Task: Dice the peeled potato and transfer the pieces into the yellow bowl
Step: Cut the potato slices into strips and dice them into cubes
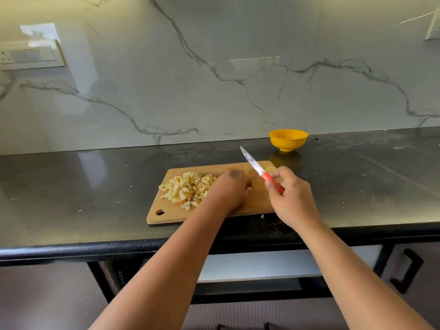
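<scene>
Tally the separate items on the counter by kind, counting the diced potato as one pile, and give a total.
Yellow bowl: 1
Wooden cutting board: 1
Red-handled knife, held in the right hand: 1
Pile of diced potato, beside the left hand: 1
Total: 4

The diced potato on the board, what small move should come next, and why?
Probably bring the yellow bowl beside the cutting board: the diced potato is heaped there, the bowl stands apart behind it, and the right hand holds the knife lifted.
</scene>
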The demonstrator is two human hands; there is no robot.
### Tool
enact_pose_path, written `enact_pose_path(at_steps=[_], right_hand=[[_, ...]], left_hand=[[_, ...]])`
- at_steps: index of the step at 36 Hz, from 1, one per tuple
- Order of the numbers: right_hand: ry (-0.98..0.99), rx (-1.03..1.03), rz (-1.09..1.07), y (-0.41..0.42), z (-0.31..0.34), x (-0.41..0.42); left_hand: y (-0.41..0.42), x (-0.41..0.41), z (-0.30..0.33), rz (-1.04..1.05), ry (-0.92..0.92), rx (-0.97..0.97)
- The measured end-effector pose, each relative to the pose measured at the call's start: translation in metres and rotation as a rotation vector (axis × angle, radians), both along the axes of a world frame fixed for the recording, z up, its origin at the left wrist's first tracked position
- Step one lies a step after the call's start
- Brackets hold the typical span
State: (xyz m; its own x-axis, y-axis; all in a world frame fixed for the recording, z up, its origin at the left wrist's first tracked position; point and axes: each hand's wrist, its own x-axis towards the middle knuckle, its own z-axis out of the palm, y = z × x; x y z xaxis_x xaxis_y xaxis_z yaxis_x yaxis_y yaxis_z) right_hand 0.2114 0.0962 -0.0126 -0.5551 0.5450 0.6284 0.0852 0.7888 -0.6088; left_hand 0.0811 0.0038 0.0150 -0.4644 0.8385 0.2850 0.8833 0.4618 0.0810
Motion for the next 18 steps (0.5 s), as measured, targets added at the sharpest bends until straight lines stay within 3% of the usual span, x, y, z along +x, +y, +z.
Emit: enact_pose_path(at_steps=[9, 13, 18], right_hand=[[0.020, -0.102, 0.005, 0.012, -0.003, -0.002], [0.010, -0.109, 0.000, 0.013, -0.004, -0.003], [0.004, -0.101, -0.005, 0.012, -0.003, -0.003]], left_hand=[[-0.039, -0.020, -0.003, 0.138, 0.314, 0.064], [-0.048, -0.031, 0.007, 0.180, 0.182, 0.162], [-0.052, -0.034, 0.014, 0.087, -0.008, 0.331]])
